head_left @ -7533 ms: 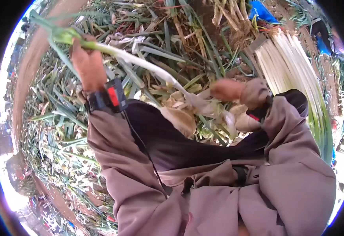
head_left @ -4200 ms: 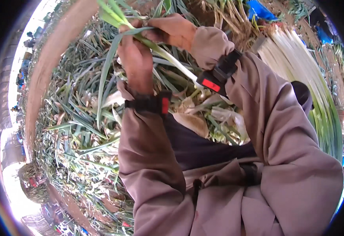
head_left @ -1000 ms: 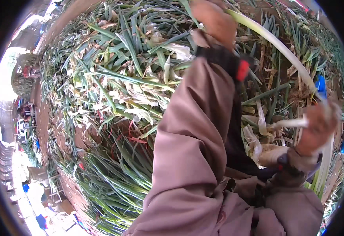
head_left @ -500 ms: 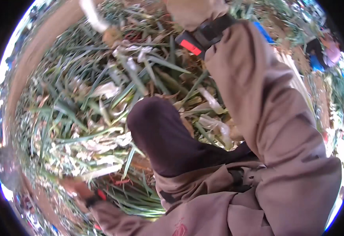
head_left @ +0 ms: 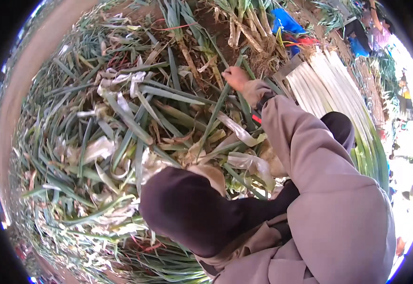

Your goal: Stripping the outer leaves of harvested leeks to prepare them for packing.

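My right hand (head_left: 237,78) reaches forward over the pile, its fingers curled in beside green leaves and the rooty ends of unpeeled long green onions (head_left: 187,59). Whatever those fingers hold, if anything, is hidden. Its sleeve is tan, with a dark band at the wrist. Out of the picture is my left hand. Under and left of the right arm lies a deep heap of cut green leaves and pale peeled skins (head_left: 97,149). Peeled long green onions (head_left: 327,83), with white shafts and green tops, lie side by side in a row to the right.
A further bunch of unpeeled onions (head_left: 251,21) with soil on its roots lies at the far side, beside a blue plastic piece (head_left: 286,21) and a red strip (head_left: 305,41). My dark-clad knee (head_left: 182,203) juts over the heap. Another person (head_left: 380,35) is at the far right.
My right hand has come back from the upper edge toward me. The left hand, at lower left before, has gone from view. A white stalk near the top is gone, and the view has shifted.
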The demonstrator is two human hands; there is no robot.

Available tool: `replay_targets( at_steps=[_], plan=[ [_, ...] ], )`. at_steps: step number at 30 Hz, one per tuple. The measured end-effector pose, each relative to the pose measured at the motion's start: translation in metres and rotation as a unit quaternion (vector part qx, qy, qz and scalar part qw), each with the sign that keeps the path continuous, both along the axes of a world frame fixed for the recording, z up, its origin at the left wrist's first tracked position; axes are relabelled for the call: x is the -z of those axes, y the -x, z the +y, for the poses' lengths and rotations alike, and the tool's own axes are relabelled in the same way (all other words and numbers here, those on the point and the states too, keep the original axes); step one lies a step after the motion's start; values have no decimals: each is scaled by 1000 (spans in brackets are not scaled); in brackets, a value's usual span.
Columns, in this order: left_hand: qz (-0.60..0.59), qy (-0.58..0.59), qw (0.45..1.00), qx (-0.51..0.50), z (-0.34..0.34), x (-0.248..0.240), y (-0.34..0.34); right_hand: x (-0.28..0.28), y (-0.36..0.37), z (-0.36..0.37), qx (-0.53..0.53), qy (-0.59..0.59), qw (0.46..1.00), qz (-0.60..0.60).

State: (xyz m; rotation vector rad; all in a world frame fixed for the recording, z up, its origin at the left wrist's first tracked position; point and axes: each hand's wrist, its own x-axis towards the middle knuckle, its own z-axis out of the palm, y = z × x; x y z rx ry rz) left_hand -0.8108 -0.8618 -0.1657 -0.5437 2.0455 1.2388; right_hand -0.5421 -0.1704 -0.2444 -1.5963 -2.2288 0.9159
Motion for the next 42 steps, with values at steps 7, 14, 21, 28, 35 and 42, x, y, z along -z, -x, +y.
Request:
replay_targets(
  at_steps=[7, 14, 21, 28, 35, 42],
  plan=[
    [-34, 94, 994, 44, 46, 23, 8, 109, 10, 52, 56, -43, 989, -128],
    [-46, 140, 986, 74, 81, 41, 17, 106, -29, 77, 75, 83, 987, -116],
    [31, 83, 990, 108, 106, 11, 59, 32, -52, 23, 32, 313, 939, 141],
    [171, -200, 951, 159, 187, -132, 104, -81, -7, -73, -34, 277, 873, 400],
    [150, -403, 893, 137, 247, -265, 138, -221, 28, -162, -158, 64, 943, 288],
    [47, -415, 890, 183, 355, -333, 70, -292, 56, -238, -155, -182, 924, 299]
  ],
)
